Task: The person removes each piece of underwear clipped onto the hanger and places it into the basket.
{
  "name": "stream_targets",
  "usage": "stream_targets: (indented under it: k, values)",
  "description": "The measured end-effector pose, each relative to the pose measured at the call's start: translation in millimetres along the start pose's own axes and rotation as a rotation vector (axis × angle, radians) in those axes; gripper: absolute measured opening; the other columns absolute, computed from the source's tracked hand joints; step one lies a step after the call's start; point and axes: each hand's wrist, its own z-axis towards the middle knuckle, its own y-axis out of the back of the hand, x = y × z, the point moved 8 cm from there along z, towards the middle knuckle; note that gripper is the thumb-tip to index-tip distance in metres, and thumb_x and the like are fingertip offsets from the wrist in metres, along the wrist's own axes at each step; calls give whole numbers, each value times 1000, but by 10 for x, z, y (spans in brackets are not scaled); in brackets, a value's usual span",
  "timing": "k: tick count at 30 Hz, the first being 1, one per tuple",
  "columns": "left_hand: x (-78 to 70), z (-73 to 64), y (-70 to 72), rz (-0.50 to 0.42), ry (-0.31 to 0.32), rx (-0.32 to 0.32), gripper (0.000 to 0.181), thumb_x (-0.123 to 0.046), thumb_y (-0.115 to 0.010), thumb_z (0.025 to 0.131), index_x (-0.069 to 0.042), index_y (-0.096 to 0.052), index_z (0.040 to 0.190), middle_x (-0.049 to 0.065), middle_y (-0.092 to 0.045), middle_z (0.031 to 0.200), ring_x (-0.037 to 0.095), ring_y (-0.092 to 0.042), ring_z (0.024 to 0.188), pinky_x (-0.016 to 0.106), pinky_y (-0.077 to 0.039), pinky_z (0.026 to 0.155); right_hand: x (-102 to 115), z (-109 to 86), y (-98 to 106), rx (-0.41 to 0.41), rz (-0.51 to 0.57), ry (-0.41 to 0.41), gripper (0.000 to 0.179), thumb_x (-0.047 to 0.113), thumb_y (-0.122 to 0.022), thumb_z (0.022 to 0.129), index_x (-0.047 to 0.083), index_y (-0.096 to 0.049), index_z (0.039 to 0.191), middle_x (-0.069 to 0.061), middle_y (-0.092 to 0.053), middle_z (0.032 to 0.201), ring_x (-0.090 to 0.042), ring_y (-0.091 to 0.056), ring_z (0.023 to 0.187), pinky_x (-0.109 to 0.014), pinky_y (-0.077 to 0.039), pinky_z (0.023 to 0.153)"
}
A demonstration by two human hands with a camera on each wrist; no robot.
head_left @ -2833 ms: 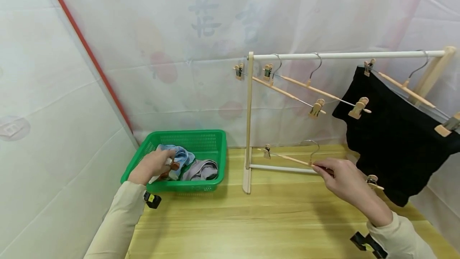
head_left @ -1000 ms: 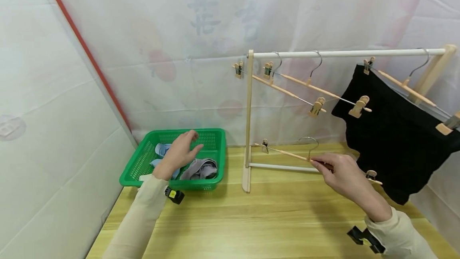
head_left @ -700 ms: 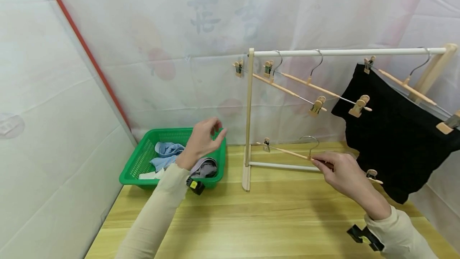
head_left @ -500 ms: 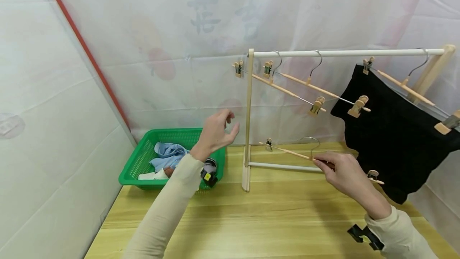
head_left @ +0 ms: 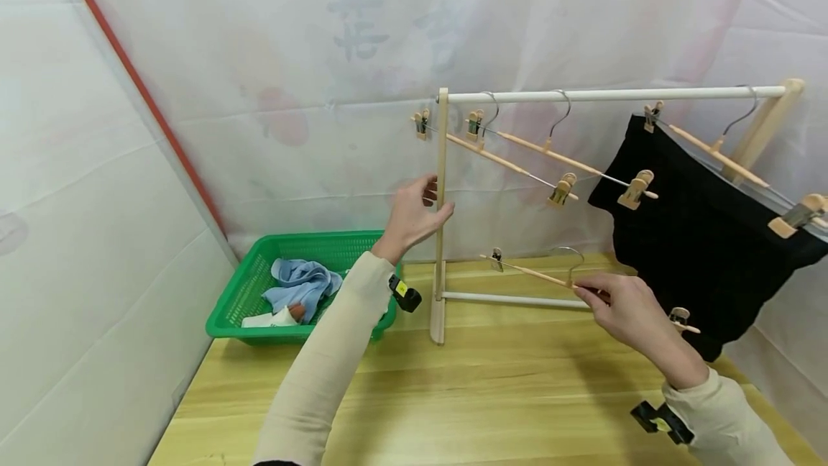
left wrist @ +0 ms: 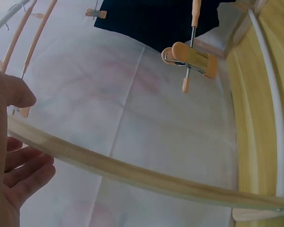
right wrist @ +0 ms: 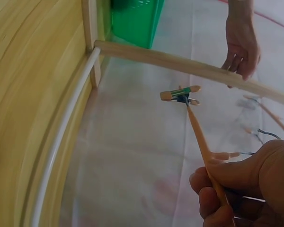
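Observation:
Near the rack's front, my right hand [head_left: 624, 308] pinches a wooden clip hanger [head_left: 533, 275] by the middle of its bar, below the hook. The hanger has a clip at each end; the far clip [right wrist: 180, 94] has nothing in it. My left hand [head_left: 414, 214] is at the rack's left wooden post [head_left: 440, 250], fingers behind it and thumb in front. In the left wrist view those fingers [left wrist: 35, 172] lie loosely bent on one side of the post, with the thumb apart on the other.
A green basket [head_left: 226, 300] at left holds a light blue cloth [head_left: 300, 282], a white piece [head_left: 272, 318] and something brown. From the rack's white rail [head_left: 634, 95] hang two bare clip hangers and, at right, black shorts [head_left: 698, 236]. Wooden tabletop [head_left: 491, 401] lies in front.
My left hand was among the clothes in the basket; it has come out with nothing in it and moved right and up to the post. My right hand keeps pinching the hanger, nearly still.

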Motion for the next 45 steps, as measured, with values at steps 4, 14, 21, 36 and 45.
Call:
stream_targets:
  k: [4,14,21,36,45]
  values:
    - [42,33,-23,-31,28,-26,44,-13,-70,93,4,-59,131,19,-73,108,27,-72,97,34,-61,87,-66,-5,0,12,4,-17,11,7,-74,90,7,-81,99,-13,-79,93,1,-59,64,-21,-46,54]
    - [177,55,-2,-201,123,17,32,-14,-71,95,-2,-66,124,15,-73,110,27,-72,100,36,-61,90,-224,-13,75,40,2,-84,14,10,-71,94,4,-80,101,-8,-76,82,4,-43,55,-22,-36,48]
    - [225,17,13,-257,169,42,32,-18,-72,95,-4,-67,123,13,-72,110,25,-71,101,38,-60,92,-381,38,213,56,-5,-154,20,14,-67,98,-1,-78,106,-12,-74,79,-1,-40,49,-25,-32,45]
    - [239,15,-4,-267,171,23,34,-18,-73,95,-1,-66,123,14,-72,110,26,-71,100,36,-60,90,-630,441,683,54,-81,-340,32,21,-58,102,-4,-75,111,-21,-74,82,-18,-45,51,-31,-31,48]
    - [197,28,-7,-236,155,32,39,-19,-79,89,-3,-66,122,17,-72,111,27,-71,100,35,-60,90,-551,871,1162,16,-148,-322,35,23,-57,100,-5,-74,112,-30,-73,102,-49,-63,88,-61,-46,78]
